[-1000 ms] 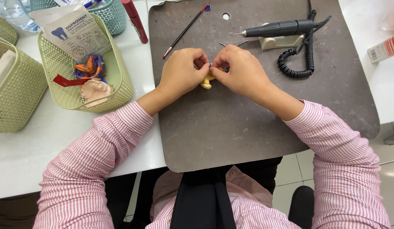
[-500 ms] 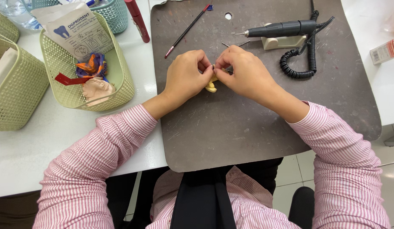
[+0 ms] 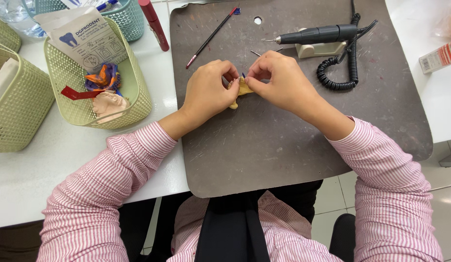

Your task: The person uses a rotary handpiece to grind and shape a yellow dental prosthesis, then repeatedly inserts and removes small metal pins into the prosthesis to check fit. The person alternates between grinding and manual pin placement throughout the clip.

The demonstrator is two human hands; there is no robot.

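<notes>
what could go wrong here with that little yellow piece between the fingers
The yellow piece is pinched only by fingertips of the left hand and right hand above the grey mat; it could slip and drop. The handpiece lies close behind the right hand, so a knuckle might knock its tip.

You've got a small yellowish-tan piece (image 3: 242, 90), irregular w/ a lumpy outline, pinched between both hands above the middle of the dark grey work mat (image 3: 283, 155), slightly toward its far edge. Its upper part sits hidden between your fingertips, w/ a tiny blue bit showing at the top, while the lower end pokes out down-left toward the mat's near side. Can't tell if it touches the mat or hangs just above it.
</notes>
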